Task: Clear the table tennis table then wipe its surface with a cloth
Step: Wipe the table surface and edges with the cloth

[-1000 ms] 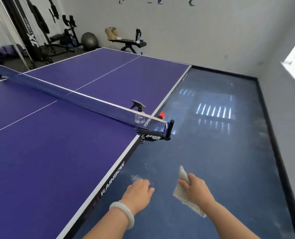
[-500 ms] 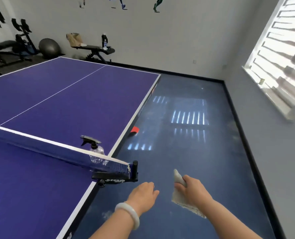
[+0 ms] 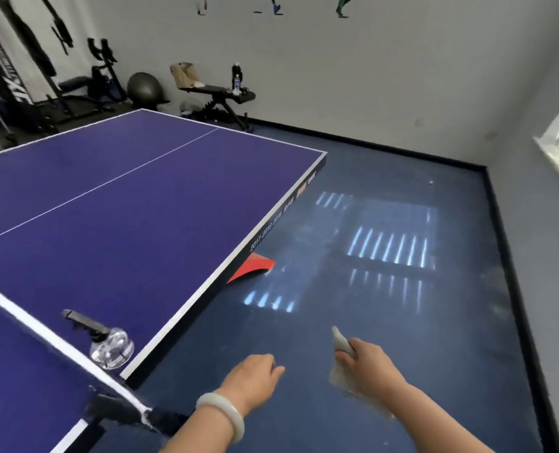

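Since the bottle (image 3: pixel 109 347) stands upright at lower left on the tabletop (image 3: pixel 124 223), beside the net (image 3: pixel 26 319) and near the edge, nozzle pointing left, it lies left of both hands. Nearer is the left hand (image 3: pixel 255 376), loosely curled, empty, over the floor (image 3: pixel 402 322); the right hand (image 3: pixel 368 366) clutches the cloth (image 3: pixel 339 341).

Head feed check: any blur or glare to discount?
Head view: motion blur smears the net and its clamp at lower left; window light glares as bright bars on the floor; the spray bottle and cloth are soft but readable.
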The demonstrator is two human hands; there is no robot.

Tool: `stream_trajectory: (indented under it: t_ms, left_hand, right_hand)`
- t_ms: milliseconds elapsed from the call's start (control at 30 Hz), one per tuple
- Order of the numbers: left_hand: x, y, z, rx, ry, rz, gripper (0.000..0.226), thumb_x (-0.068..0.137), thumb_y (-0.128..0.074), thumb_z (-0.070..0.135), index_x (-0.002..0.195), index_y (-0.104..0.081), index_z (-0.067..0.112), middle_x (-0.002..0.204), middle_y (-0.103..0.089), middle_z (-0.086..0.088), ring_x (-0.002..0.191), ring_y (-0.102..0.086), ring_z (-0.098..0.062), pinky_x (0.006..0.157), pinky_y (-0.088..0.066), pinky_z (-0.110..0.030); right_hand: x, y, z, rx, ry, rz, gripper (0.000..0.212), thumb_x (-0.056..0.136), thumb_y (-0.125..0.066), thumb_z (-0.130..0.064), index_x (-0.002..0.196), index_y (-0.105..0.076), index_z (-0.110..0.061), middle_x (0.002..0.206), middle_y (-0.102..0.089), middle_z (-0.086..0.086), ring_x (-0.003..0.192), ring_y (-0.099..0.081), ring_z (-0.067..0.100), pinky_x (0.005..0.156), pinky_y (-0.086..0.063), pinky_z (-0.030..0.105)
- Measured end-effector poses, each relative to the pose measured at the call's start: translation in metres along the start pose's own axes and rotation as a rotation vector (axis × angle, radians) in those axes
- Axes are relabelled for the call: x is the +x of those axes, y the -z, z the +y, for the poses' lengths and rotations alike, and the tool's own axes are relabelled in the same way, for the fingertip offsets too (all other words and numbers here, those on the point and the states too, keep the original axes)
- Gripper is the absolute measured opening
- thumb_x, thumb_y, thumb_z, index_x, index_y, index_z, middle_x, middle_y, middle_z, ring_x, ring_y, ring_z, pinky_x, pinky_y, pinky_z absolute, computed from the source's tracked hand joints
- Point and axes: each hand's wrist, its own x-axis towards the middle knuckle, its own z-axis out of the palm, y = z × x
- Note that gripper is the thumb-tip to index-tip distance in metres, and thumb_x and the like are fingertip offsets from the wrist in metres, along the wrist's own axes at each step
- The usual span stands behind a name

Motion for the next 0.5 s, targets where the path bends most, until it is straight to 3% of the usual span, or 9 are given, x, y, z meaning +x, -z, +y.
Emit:
stream_trajectory:
  t_ms: [200,433,500]
  left_hand:
    - [0.015,0.019,-0.012,-0.194,0.277,0.195,0.035,0.100,-0.037,0.043,0.087,-0.052,0.014,0.082,-0.055,0.004,0.065,-0.043,-0.014,0.059,-0.035,-0.029]
    - [0.033,0.051,-0.077,-0.270,0.587,0.368,0.031,0.102,-0.036,0.043,0.086,-0.047,0.019,0.104,-0.065,-0.005,0.097,-0.061,-0.026,0.073,-0.040,-0.031]
    - [0.042,0.060,-0.096,-0.292,0.645,0.420,0.033,0.102,-0.036,0.042,0.097,-0.053,0.015,0.111,-0.064,-0.006,0.103,-0.060,-0.027,0.082,-0.044,-0.033]
  right_hand:
    - [0.097,0.023,-0.057,-0.110,0.284,-0.154,0.029,0.098,-0.045,-0.037,0.087,-0.053,-0.011,0.080,-0.059,-0.001,0.068,-0.051,0.015,0.063,-0.042,0.029]
    - [0.168,-0.021,-0.184,-0.297,0.626,-0.299,0.023,0.100,-0.045,-0.045,0.098,-0.047,-0.023,0.090,-0.055,-0.001,0.080,-0.050,0.017,0.073,-0.039,0.026]
    - [0.181,-0.035,-0.217,-0.342,0.680,-0.336,0.022,0.100,-0.045,-0.046,0.098,-0.044,-0.024,0.088,-0.053,-0.002,0.080,-0.048,0.017,0.072,-0.037,0.026]
